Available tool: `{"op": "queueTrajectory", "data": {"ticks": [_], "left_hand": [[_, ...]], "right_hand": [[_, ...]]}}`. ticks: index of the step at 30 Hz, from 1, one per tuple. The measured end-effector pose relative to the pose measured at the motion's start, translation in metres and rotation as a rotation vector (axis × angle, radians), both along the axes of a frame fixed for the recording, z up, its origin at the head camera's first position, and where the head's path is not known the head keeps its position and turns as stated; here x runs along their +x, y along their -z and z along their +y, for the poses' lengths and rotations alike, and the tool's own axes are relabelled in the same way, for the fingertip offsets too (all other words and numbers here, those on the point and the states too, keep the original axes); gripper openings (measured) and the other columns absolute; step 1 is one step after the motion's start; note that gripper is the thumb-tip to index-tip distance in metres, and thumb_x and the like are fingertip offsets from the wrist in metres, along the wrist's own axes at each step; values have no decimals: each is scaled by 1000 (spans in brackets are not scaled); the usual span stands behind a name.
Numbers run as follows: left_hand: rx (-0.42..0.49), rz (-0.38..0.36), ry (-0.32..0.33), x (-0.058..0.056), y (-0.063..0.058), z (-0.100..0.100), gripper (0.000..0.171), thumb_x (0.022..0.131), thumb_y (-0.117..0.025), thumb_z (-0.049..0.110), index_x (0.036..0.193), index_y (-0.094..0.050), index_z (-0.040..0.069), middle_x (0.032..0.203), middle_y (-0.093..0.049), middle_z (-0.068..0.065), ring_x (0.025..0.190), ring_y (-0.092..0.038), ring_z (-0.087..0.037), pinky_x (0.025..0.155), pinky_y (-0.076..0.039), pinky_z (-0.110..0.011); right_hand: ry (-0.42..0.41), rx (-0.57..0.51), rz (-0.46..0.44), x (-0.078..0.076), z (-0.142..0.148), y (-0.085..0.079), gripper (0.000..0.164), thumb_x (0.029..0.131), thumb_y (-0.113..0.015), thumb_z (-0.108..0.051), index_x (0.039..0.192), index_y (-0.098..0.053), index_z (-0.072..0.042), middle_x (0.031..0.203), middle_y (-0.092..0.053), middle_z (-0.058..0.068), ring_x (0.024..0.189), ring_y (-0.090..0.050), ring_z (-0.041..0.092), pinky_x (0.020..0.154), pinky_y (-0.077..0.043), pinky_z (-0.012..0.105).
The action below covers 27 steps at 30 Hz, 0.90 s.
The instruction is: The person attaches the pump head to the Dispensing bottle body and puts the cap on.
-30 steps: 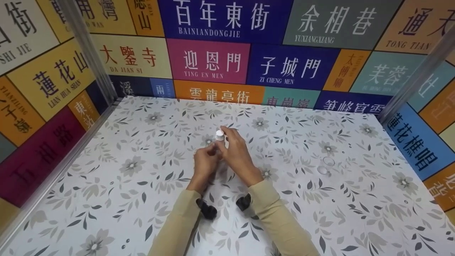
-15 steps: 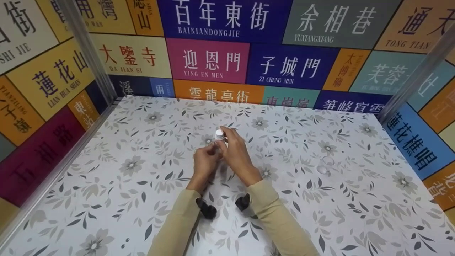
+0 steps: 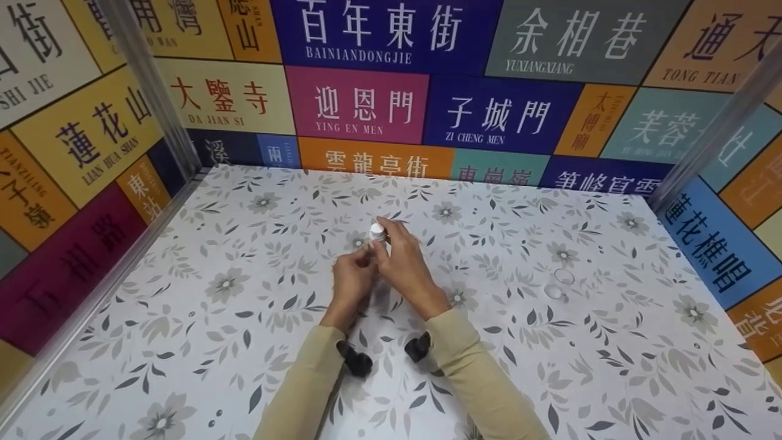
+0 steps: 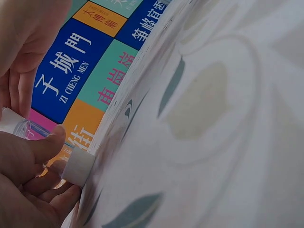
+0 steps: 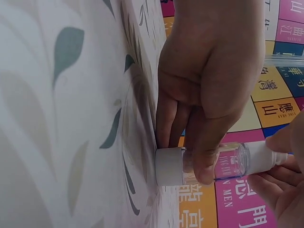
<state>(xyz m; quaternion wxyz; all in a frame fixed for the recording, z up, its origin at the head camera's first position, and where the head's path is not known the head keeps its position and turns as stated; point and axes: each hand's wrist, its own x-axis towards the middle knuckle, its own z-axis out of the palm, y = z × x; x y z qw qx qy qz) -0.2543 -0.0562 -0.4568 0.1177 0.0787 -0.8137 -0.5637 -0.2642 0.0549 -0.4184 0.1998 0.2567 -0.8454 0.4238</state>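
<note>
Both hands work on a small clear bottle (image 5: 230, 164), held upright just over the table. It has a white base (image 5: 168, 166) and a white top (image 3: 377, 231). My left hand (image 3: 353, 275) grips the lower part, thumb pressed to the clear wall just above the base, as the left wrist view shows with that base (image 4: 78, 166) close to the tabletop. Higher up, my right hand (image 3: 408, 260) pinches the white top between thumb and fingers. In the right wrist view, these fingers (image 5: 280, 190) partly cover a narrower white tip.
Two small transparent round pieces, a cup-like one (image 3: 555, 292) and a ring-like one (image 3: 565, 277), lie on the floral-patterned tabletop (image 3: 244, 354) to the right. Colourful sign panels (image 3: 357, 104) wall the back and sides, with clear corner posts (image 3: 160, 91).
Both hands stay almost in place around the bottle. Its white top has tilted very slightly since a second ago, and the right fingers have shifted a little with it.
</note>
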Motion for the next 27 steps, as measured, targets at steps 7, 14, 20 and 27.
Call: {"op": "queueTrajectory", "data": {"ticks": [7,14,20,27], "left_hand": [[19,-9,5,1,-1,0,33,86,-73,6,119,-72,7,112,-76,-14,96,-70,-23,87,-56,-37],[-40,50,-5,1,1,0,31,82,-71,1,113,-75,4,95,-77,-16,82,-68,-23,78,-55,-34],[-77,75,-14,2,1,-1,30,83,-71,4,112,-75,4,92,-78,-15,76,-63,-19,71,-51,-30],[-50,30,-9,1,0,0,31,83,-73,5,113,-76,8,98,-78,-13,82,-65,-20,76,-53,-32]], "right_hand": [[22,23,31,0,1,1,38,95,-63,-2,131,-54,8,118,-63,21,110,-66,32,96,-56,35],[46,28,30,1,1,0,43,93,-68,-6,132,-54,6,117,-63,20,109,-65,32,95,-55,38],[22,7,22,1,1,0,41,93,-66,-3,131,-54,8,118,-62,21,113,-64,33,96,-55,37],[28,-4,20,2,0,-1,38,93,-66,-1,129,-56,8,117,-63,21,112,-65,32,97,-55,33]]}}
